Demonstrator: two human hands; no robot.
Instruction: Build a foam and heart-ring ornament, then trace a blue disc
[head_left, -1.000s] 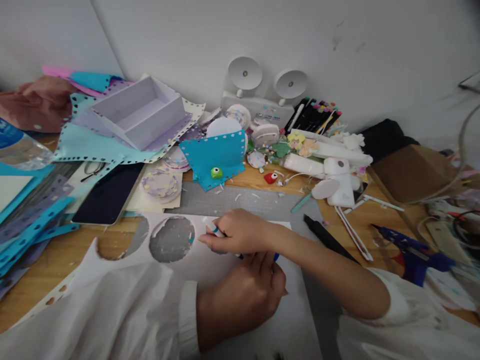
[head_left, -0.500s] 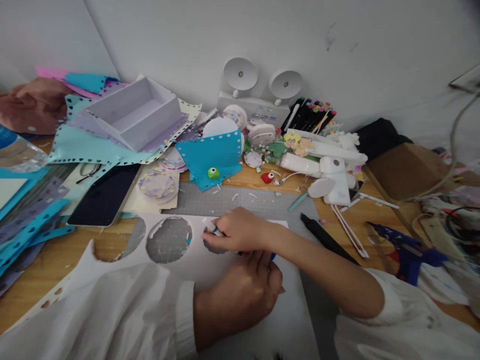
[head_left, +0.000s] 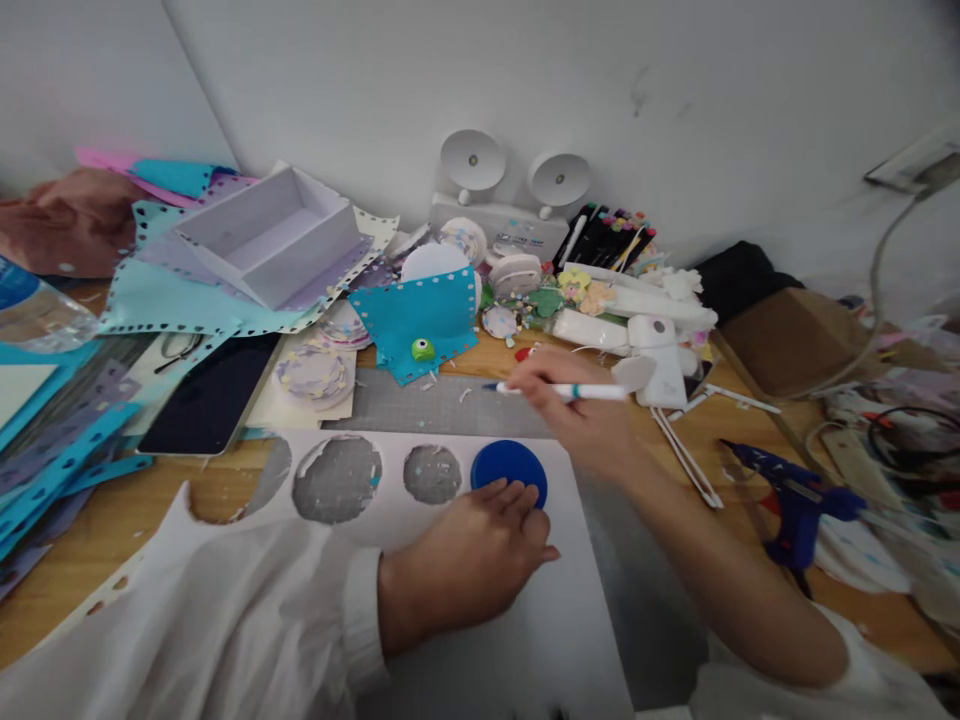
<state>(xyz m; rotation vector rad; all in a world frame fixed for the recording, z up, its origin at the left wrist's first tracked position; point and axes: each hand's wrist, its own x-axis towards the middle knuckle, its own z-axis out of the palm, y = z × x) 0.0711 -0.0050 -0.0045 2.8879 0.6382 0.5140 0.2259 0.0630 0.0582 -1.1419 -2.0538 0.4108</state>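
Note:
My left hand (head_left: 471, 560) rests fingers-down on a white paper sheet (head_left: 525, 620), its fingertips touching a round blue lid (head_left: 508, 471) that lies on the sheet. The sheet has several round holes cut in it, the nearest (head_left: 432, 474) just left of the lid. My right hand (head_left: 581, 410) is raised above the grey cutting mat (head_left: 465, 405), closed on a white pen (head_left: 559, 391) with a teal band, held level with its tip pointing left.
A teal punched paper (head_left: 416, 315), a lilac paper box (head_left: 274, 235), a dark tablet (head_left: 214, 395) and paper strips crowd the left. White craft tools, markers (head_left: 607, 235) and a twin-head lamp (head_left: 514, 185) stand behind. A blue glue gun (head_left: 795, 495) lies right.
My right hand lifted off the sheet and moved right and back with the pen. This uncovered a small cut hole and the blue lid under my left fingertips.

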